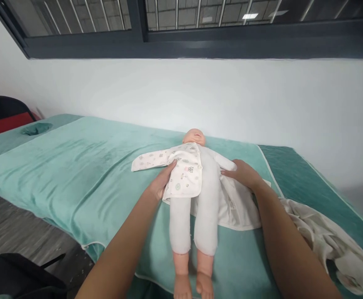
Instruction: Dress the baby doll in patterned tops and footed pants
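A baby doll (207,199) lies on its back, head toward the wall, its body, arm and legs wrapped in white padded cloth. A white baby shirt (186,178) with small printed figures covers one side of its chest, with one sleeve stretched out to the left. The shirt's other half (239,211) is spread open beside the doll on the right. My left hand (164,178) grips the shirt at the doll's side, thumb on top, its other fingers mostly hidden. My right hand (243,173) is closed around the end of the doll's white padded arm (226,163).
A green cloth (75,166) covers the long bed, which has a face hole (36,128) at the far left. Crumpled white cloth (327,236) lies at the right. A wall and window stand behind; a black chair (22,274) is at lower left.
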`<state>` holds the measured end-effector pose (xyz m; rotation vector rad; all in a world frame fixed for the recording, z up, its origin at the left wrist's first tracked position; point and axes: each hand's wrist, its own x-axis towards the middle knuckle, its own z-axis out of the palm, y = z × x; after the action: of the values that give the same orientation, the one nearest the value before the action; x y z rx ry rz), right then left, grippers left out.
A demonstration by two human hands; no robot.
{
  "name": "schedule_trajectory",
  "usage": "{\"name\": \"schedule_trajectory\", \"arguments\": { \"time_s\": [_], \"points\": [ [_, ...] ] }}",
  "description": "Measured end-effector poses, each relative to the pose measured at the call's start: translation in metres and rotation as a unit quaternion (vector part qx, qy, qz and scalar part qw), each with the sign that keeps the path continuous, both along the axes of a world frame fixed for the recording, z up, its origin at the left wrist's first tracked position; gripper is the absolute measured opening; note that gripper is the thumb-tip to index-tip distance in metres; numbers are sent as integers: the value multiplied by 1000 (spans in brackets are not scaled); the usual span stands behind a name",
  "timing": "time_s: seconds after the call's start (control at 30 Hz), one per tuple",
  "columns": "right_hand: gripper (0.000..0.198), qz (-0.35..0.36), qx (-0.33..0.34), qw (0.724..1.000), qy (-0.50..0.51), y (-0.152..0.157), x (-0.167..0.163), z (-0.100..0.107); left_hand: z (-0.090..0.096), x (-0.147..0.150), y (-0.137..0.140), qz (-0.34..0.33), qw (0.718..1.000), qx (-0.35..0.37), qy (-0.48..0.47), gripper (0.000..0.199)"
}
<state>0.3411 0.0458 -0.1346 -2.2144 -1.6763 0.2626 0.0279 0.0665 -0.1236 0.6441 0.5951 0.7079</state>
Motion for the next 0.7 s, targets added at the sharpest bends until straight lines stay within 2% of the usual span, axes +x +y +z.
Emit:
{"name": "schedule_trajectory", "arguments": {
  "time_s": [0.07, 0.2, 0.33, 0.47, 0.57, 0.7],
  "points": [
    [42, 10, -25, 1000, -13, 3, 1, 1, 3, 3, -1, 15, 1000, 0, 9, 55],
    [30, -30, -23, 997, -74, 4, -3, 10, 9, 4, 0, 21, 1000, 0, 14, 51],
    [29, -35, -20, 995, -93, 7, -4, 35, 13, 10, 9, 35, 999, -2, 1, 50],
    [30, -49, -11, 991, -122, 21, 3, 56, 9, 21, 24, 61, 998, 2, -16, 50],
    [32, -44, -17, 990, -135, 33, 6, 54, 3, 25, 33, 60, 998, -5, -24, 48],
    [25, -35, -30, 986, -158, 42, 6, 34, -1, 23, 35, 59, 998, 8, -28, 47]
  ]
}}
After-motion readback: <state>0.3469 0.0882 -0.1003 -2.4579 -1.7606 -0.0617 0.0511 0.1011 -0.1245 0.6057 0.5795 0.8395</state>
